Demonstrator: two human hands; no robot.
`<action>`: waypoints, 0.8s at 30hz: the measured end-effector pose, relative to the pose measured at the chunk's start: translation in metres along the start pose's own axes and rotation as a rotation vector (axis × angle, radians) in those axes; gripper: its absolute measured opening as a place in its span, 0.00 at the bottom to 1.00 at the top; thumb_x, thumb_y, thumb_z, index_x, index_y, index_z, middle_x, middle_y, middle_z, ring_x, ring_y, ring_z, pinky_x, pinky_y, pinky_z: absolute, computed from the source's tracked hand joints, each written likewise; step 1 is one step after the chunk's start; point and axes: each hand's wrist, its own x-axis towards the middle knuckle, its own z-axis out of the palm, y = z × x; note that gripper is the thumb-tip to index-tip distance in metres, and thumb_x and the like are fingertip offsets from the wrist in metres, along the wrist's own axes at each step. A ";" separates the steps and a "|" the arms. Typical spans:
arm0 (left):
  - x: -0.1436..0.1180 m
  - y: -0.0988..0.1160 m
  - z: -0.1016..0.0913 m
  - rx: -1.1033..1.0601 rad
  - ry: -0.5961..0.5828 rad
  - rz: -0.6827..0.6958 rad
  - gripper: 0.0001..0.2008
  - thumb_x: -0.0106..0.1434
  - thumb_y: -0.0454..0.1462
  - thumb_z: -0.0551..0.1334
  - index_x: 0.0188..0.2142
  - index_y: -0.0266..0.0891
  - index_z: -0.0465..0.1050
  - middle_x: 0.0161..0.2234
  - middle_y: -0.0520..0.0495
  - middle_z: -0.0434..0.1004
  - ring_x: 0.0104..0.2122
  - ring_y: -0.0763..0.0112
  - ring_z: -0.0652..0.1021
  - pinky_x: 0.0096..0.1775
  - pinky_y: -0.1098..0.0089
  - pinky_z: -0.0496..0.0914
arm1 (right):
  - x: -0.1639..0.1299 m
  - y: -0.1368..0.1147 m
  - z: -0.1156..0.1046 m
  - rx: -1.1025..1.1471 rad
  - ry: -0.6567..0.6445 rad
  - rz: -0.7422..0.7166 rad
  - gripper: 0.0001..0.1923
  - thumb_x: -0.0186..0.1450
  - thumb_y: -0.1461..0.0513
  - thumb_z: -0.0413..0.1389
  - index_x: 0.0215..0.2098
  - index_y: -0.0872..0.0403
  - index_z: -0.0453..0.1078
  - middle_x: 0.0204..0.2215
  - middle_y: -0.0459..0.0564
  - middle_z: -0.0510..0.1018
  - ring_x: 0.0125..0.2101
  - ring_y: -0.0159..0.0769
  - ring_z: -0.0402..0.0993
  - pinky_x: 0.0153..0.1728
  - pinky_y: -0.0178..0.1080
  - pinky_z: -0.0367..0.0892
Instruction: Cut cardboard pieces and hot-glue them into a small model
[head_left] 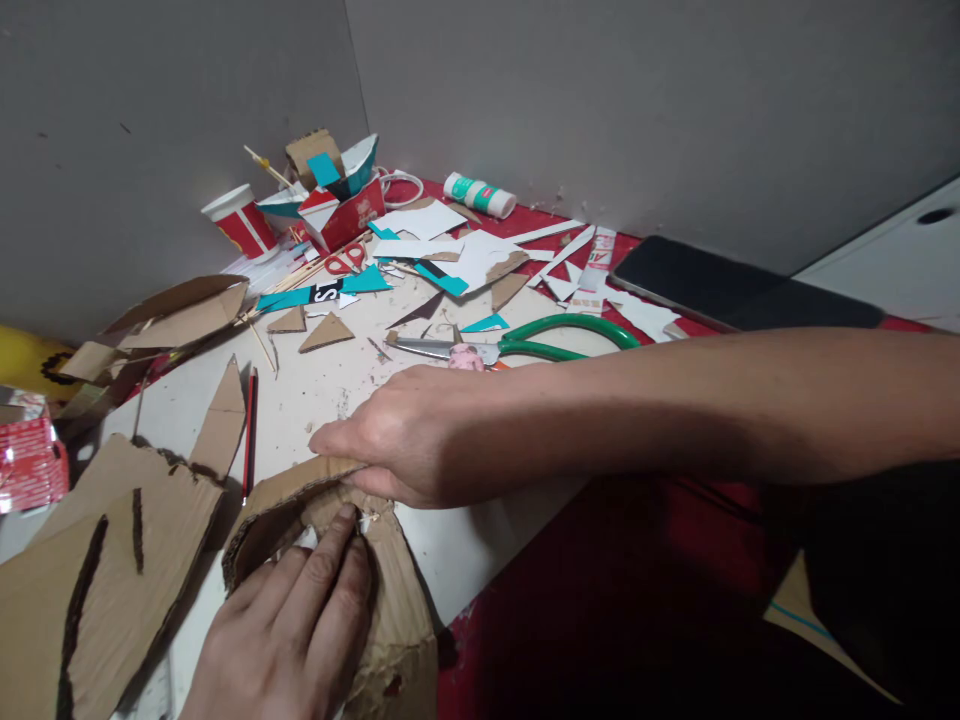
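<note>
A bent, curved piece of cardboard (pixel 401 585) lies at the near edge of the white board. Its upper rim is pinched between the thumb and fingers of my right hand (pixel 405 435), which reaches in from the right. Inside the curve, my left hand (pixel 292 620) presses its fingertips down on the cardboard close to my right thumb; that thumb is partly hidden by the piece. Just beyond my right hand lie green-handled scissors (pixel 555 340) and a small pink lump (pixel 466 357). A dark red pencil (pixel 250 435) rests to the left of the curved piece.
A larger slotted cardboard sheet (pixel 142 560) lies at the left. Paper and cardboard scraps (pixel 480 255) cover the back, along with a red-and-white paper cup (pixel 244 222), a glue stick (pixel 480 195) and small red scissors (pixel 346 260). A dark phone (pixel 742 285) lies near the wall.
</note>
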 end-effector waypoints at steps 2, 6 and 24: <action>-0.003 0.001 0.002 -0.021 -0.001 -0.016 0.14 0.67 0.28 0.48 0.45 0.29 0.71 0.44 0.32 0.79 0.39 0.59 0.80 0.38 0.64 0.72 | 0.000 0.000 0.000 -0.004 0.006 0.000 0.15 0.66 0.60 0.48 0.49 0.54 0.68 0.32 0.53 0.79 0.31 0.40 0.74 0.26 0.36 0.56; -0.009 0.002 0.004 -0.090 -0.027 -0.081 0.13 0.64 0.30 0.55 0.47 0.28 0.72 0.50 0.30 0.75 0.43 0.55 0.78 0.41 0.61 0.72 | 0.001 0.000 0.000 -0.004 0.001 0.016 0.15 0.66 0.60 0.48 0.49 0.53 0.67 0.32 0.53 0.78 0.32 0.41 0.74 0.27 0.37 0.57; -0.009 0.000 -0.001 -0.004 -0.059 -0.007 0.18 0.67 0.29 0.47 0.51 0.29 0.69 0.50 0.32 0.76 0.40 0.59 0.80 0.38 0.63 0.73 | 0.001 0.000 -0.001 0.010 -0.020 0.037 0.16 0.66 0.59 0.48 0.50 0.52 0.67 0.35 0.53 0.79 0.33 0.40 0.73 0.29 0.37 0.58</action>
